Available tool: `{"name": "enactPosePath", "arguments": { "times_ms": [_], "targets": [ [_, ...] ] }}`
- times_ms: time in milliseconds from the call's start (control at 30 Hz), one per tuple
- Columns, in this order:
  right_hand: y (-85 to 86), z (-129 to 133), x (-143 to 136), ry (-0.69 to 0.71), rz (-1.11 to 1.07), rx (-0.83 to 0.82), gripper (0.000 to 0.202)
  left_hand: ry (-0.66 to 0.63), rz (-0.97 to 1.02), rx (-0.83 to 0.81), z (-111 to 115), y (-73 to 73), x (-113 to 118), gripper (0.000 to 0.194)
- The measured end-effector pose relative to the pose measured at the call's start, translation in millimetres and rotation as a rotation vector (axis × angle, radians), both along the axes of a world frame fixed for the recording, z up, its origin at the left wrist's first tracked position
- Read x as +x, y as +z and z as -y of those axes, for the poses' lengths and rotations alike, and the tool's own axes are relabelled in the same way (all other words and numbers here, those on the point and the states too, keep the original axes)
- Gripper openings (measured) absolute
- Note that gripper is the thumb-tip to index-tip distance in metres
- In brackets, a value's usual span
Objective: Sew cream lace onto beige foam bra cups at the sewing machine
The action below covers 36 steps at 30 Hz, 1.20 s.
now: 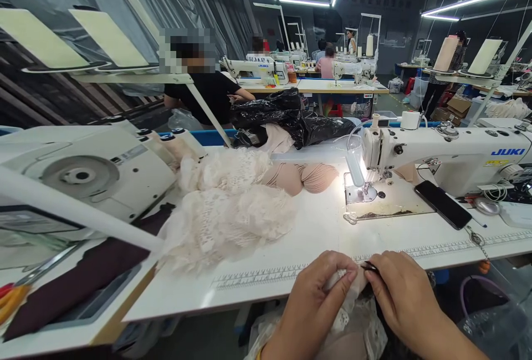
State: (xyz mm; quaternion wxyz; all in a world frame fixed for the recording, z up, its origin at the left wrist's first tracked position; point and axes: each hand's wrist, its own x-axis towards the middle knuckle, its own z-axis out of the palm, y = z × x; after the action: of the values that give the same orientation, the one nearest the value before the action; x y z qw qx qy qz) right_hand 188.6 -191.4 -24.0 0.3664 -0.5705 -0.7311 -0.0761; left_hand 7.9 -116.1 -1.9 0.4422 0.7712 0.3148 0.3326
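Observation:
At the front edge of the table, my left hand (318, 299) pinches a piece of cream lace fabric (343, 318) between thumb and fingers. Close beside it, my right hand (409, 299) is closed on a small dark pointed tool (368, 266); my fingers cover most of it, so its kind is unclear. The tool's tip is at the pinched fabric. Below my hands the lace hangs toward my lap, with a beige padded part (347, 346) showing. A heap of cream lace (233, 216) lies on the table, with pleated beige bra cups (303, 177) behind it.
A lit JUKI sewing machine (453, 149) stands at the right, with a black phone (443, 204) before it. Another machine (83, 174) and orange-handled scissors (14, 302) are at the left. Black plastic bags (291, 113) lie behind. A person (203, 94) sits beyond the table.

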Motion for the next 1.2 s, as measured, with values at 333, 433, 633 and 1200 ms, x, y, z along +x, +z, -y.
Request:
{"name": "enactPosePath", "arguments": {
  "times_ms": [333, 433, 633, 1200],
  "targets": [
    [2.2, -1.9, -0.2, -0.007, 0.069, 0.036, 0.014, -0.008, 0.000, 0.037, -0.5, 3.1, 0.5, 0.017],
    [1.2, -2.1, 0.1, -0.018, 0.110, 0.049, 0.016, -0.018, -0.008, 0.046, 0.0, 4.9, 0.7, 0.019],
    [2.4, -3.8, 1.2, -0.012, 0.207, 0.099, 0.027, -0.033, -0.007, 0.076, 0.5, 3.9, -0.2, 0.020],
    [-4.8, -4.1, 5.6, 0.002, 0.196, 0.110, 0.021, -0.017, -0.016, 0.027, 0.7, 3.5, 0.0, 0.019]
  ]
}}
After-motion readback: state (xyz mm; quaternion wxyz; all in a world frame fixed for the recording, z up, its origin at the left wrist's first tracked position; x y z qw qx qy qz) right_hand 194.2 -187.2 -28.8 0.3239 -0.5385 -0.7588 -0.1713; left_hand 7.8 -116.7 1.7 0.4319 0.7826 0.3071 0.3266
